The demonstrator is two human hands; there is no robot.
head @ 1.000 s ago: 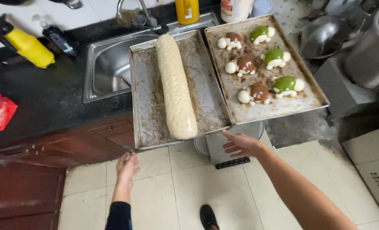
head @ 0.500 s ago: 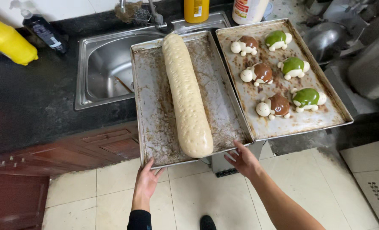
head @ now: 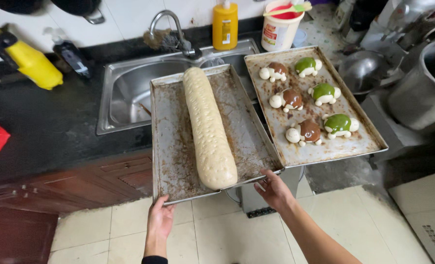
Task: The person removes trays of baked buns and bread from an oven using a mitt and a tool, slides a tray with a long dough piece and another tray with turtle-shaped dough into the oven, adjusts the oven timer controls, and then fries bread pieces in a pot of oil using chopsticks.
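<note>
The baking tray [head: 178,161] with the long dough loaf [head: 207,128] sits across the sink [head: 129,93], its near edge jutting out past the front edge of the dark surface [head: 41,132] over the tiled floor [head: 217,234].

From the head view, the left hand [head: 159,221] touches the tray's near-left corner with fingers loosely curled, and the right hand [head: 274,189] meets the near-right corner, fingers spread against the rim. Whether either has actually closed on the rim I cannot tell.

Just beside it on the right lies a second tray [head: 320,146] of small brown and green buns [head: 311,131]. Their rims touch or overlap, so dragging one could jostle the other. The loaf lies unsupported lengthwise; a tilt could roll it off.

The tray's underside, most of the sink basin and the person's body are hidden. A pot [head: 425,88] at right is cut off.
</note>
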